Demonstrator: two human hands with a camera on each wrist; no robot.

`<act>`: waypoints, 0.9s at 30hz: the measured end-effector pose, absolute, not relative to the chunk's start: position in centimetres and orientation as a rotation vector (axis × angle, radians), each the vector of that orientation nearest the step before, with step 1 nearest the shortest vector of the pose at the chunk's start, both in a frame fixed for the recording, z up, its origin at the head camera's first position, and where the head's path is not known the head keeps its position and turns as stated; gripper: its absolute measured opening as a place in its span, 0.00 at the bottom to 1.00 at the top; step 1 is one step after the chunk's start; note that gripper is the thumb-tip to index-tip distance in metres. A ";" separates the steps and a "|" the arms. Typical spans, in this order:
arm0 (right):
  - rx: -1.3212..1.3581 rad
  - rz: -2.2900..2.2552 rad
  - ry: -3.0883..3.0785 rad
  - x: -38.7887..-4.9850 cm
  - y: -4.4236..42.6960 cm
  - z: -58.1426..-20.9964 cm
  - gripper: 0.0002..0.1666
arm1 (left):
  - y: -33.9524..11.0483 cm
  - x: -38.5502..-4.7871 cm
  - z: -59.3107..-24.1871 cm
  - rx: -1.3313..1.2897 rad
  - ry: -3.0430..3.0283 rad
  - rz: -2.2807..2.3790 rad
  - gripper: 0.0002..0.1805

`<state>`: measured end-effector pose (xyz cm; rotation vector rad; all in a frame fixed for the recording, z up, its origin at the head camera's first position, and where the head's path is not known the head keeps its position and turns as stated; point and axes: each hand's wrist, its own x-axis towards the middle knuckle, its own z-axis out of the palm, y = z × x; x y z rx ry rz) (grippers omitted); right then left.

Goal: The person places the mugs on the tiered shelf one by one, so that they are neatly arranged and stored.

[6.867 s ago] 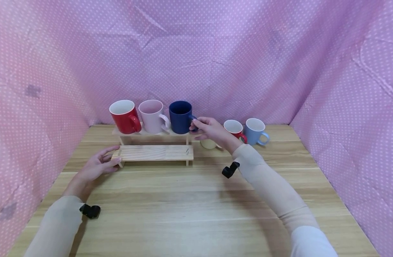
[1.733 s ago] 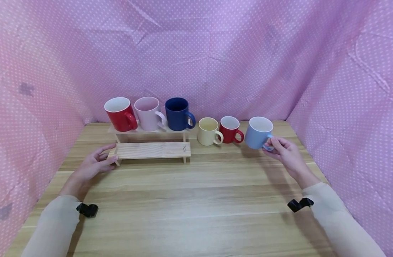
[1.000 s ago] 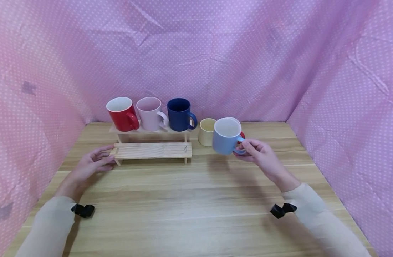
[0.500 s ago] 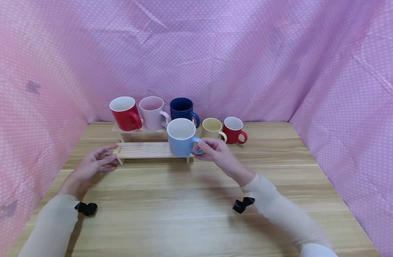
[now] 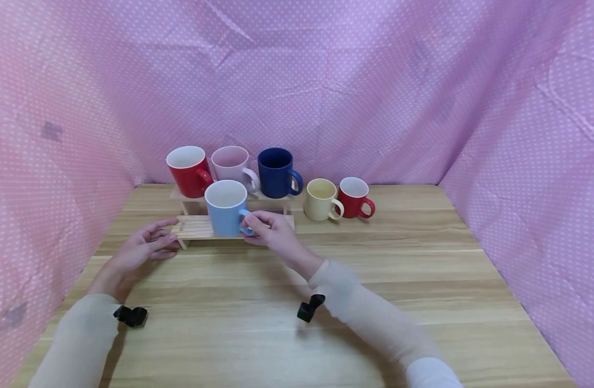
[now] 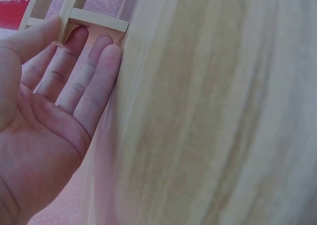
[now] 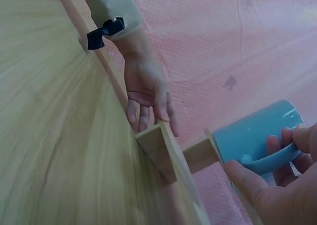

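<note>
My right hand (image 5: 276,237) pinches the handle of a light blue mug (image 5: 225,209), upright over the lower shelf of a two-tier wooden rack (image 5: 192,228). Whether the mug's base touches the shelf, I cannot tell. In the right wrist view, thumb and fingers close round the blue handle (image 7: 270,161). My left hand (image 5: 139,249) holds the left end of the lower shelf, thumb at the front and fingers behind. The left wrist view shows that palm facing the camera and the fingertips at the rack's leg. On the upper shelf stand a red mug (image 5: 189,175), a pink mug (image 5: 230,164) and a navy mug (image 5: 276,173).
Right of the rack, a cream-yellow mug (image 5: 319,202) and a smaller red mug (image 5: 353,198) stand side by side, handles to the right. The wooden table (image 5: 258,323) reaches back to a pink dotted cloth (image 5: 326,81), which also hangs at both sides.
The right hand let go of the navy mug, took the light blue mug from the far right, and carried it left over the lower shelf. The left hand stays at the rack's end.
</note>
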<state>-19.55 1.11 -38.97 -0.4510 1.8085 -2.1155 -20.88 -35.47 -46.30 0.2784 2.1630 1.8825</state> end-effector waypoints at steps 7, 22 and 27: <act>-0.447 -2.063 1.899 -19.7 -1.4 -40.6 0.17 | -35.2 -20.9 -46.5 0.250 2.178 1.869 0.30; -0.442 -1.963 1.925 -19.7 -5.0 -41.2 0.17 | -35.4 -20.9 -46.0 0.186 2.235 1.801 0.34; -0.451 -1.954 1.971 -20.1 -5.8 -41.5 0.18 | -35.3 -20.7 -45.9 0.172 2.226 1.815 0.33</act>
